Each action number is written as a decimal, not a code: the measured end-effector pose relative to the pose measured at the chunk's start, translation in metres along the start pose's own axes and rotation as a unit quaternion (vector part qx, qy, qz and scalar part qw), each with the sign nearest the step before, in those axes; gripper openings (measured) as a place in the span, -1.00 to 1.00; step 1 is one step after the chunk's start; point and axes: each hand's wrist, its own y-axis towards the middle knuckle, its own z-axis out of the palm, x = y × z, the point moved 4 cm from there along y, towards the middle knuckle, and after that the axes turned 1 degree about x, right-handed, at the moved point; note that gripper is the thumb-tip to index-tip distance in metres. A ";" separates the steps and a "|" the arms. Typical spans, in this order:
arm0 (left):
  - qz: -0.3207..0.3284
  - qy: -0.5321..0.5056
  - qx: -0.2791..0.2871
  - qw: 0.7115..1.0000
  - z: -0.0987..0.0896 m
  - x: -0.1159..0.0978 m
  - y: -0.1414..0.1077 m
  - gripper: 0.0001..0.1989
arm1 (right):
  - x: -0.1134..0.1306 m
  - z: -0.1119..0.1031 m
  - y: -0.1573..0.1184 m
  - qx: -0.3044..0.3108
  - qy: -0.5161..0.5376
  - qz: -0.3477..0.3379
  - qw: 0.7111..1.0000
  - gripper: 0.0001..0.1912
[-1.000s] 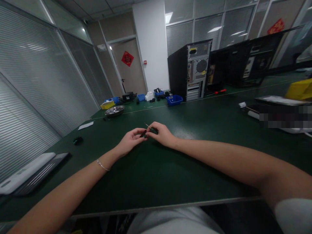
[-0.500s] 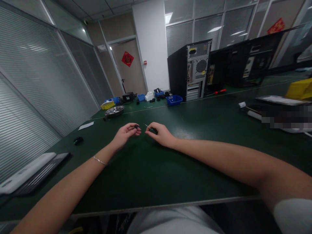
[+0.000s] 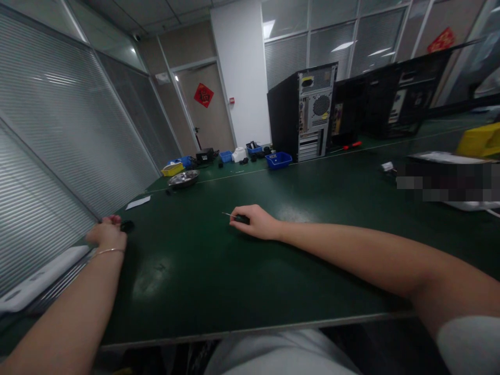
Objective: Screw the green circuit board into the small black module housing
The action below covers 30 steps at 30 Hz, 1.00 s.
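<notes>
My right hand (image 3: 255, 221) rests low over the green table, its fingers wrapped around a small screwdriver (image 3: 242, 219). The thin metal shaft points left and the dark handle lies in the palm. Far to the left, my left hand (image 3: 107, 233) is by the table's edge, with a bracelet on the wrist. Its fingers look curled, and whatever they hold is hidden. Just right of that hand sits a small black object, possibly a computer mouse (image 3: 127, 226), partly covered by it.
Beside my left forearm lies a long white and dark case (image 3: 42, 281). Toward the back stand a round metal dish (image 3: 183, 179), a blue bin (image 3: 278, 160) and a computer tower (image 3: 302, 114). A yellow bin (image 3: 480, 140) is at the right.
My left hand has swung from the middle to the far left, carrying the small black piece out of sight. My right hand has dropped slightly, still gripping the screwdriver.
</notes>
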 end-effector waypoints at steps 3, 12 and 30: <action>-0.023 0.004 -0.166 0.986 -0.013 0.009 0.007 -0.79 | 0.001 0.000 0.000 0.003 -0.003 0.002 1.000 -0.88; 0.024 -0.084 -0.019 0.996 0.069 0.004 -0.006 -0.94 | -0.007 0.002 0.001 0.019 -0.011 0.034 0.999 -0.82; -0.003 -0.004 0.391 0.920 0.201 -0.002 -0.117 -0.55 | -0.015 0.000 0.002 -0.058 -0.011 0.056 0.997 -0.69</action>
